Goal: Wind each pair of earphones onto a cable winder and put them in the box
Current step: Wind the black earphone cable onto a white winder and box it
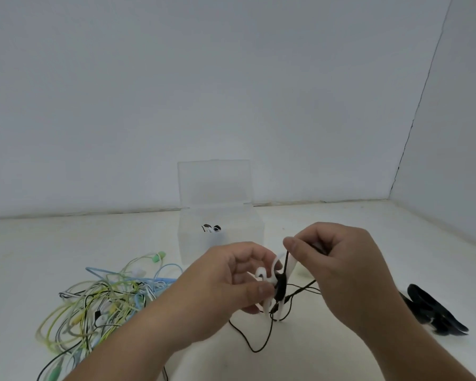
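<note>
Centrally on the desk (341, 221) a clear box (193, 243) is stood open, w/ tangled earphones (94, 303) piled to its left. In front, a white cable winder (261, 273) is gripped by the left hand (231, 276) & a black cable (286, 259) is pinched by the right hand (338, 259).

A white winder (268, 273) stands tilted just right of centre, with a black cable (280, 288) partly wound round its middle and loose loops trailing below. Behind it the clear box (245, 224) sits lid up, one wound pair (212, 229) inside. Tangled green, blue and black earphones (99, 303) lie lower left, black winders (434, 312) lower right.
</note>
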A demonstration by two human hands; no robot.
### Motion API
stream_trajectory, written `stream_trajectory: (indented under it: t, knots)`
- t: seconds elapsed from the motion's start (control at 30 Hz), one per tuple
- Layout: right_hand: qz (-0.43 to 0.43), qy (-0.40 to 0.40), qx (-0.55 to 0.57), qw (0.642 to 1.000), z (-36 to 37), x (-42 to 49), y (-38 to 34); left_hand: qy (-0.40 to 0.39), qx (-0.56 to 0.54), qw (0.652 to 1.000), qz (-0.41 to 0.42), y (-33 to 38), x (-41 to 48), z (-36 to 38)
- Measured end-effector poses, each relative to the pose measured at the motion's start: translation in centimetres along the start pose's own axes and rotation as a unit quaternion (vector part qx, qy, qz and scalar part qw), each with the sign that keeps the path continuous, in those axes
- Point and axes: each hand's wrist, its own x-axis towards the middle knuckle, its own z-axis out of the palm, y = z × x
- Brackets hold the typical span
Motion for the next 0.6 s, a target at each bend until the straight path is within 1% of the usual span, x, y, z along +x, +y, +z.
stream_trajectory:
  t: [0.07, 0.17, 0.27, 0.37, 0.47, 0.6]
  knots:
    - [0.054, -0.011, 0.047, 0.997, -0.1, 0.1, 0.0, -0.006, -0.049, 0.999, 0.004, 0.1, 0.0, -0.1]
    - [0.116, -0.085, 0.076, 0.987, -0.1, 0.0, 0.0, 0.004, -0.140, 0.990, 0.023, 0.3, -0.1, 0.0]
    - [0.127, -0.175, 0.085, 0.973, 0.6, -0.4, -0.1, 0.052, -0.192, 0.979, 0.043, 0.5, 0.0, 0.2]
    - [0.151, -0.233, 0.092, 0.956, 1.0, -0.7, -0.4, 0.129, -0.269, 0.953, 0.056, 1.2, 0.2, 0.0]
    - [0.166, -0.239, 0.079, 0.953, 0.8, -0.6, -0.4, 0.207, -0.322, 0.921, 0.073, 1.5, 0.5, -0.9]
    - [0.190, -0.182, 0.043, 0.964, 0.6, -0.6, -0.1, 0.296, -0.339, 0.888, 0.093, 1.4, 0.9, -1.8]
